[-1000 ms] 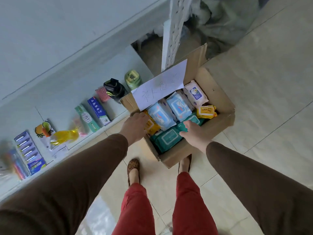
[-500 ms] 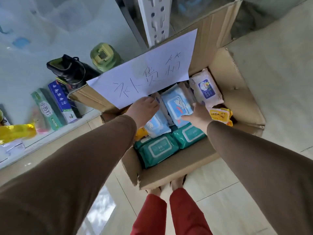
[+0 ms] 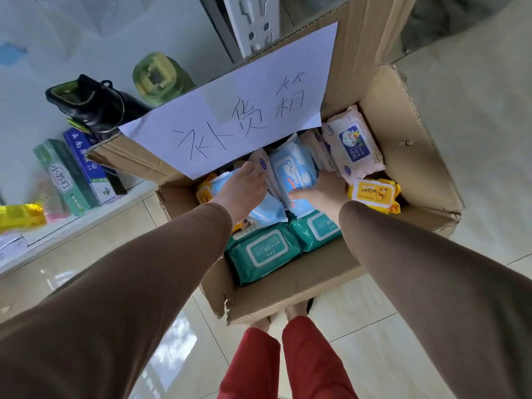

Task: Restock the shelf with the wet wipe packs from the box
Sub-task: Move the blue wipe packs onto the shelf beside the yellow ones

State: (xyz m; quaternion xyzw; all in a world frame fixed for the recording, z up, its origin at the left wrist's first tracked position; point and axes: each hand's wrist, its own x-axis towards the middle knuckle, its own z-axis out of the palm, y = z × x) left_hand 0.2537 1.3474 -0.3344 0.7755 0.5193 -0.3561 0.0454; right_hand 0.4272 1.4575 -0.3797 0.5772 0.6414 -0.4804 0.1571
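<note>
Wet wipe packs (image 3: 266, 250) lie in the cardboard box (image 3: 288, 295) on the floor. The right hand (image 3: 321, 191) grips a blue pack (image 3: 293, 171). The left hand (image 3: 243, 187) rests on another blue pack (image 3: 266, 208), fingers hidden.

White handwritten paper sign (image 3: 244, 116) hides far packs in brown cardboard box (image 3: 288, 295). Left hand (image 3: 243, 187) fingertips hidden among light-blue wipe packs (image 3: 296, 174). Yellow bottle (image 3: 20, 216) cut off at left edge.

Open brown cardboard box (image 3: 302, 286) on the floor holds soft plastic wipe packs: two teal (image 3: 263, 251) at 6 o'clock, light-blue (image 3: 296, 171) centre, yellow (image 3: 371, 192) at 3 o'clock.
</note>
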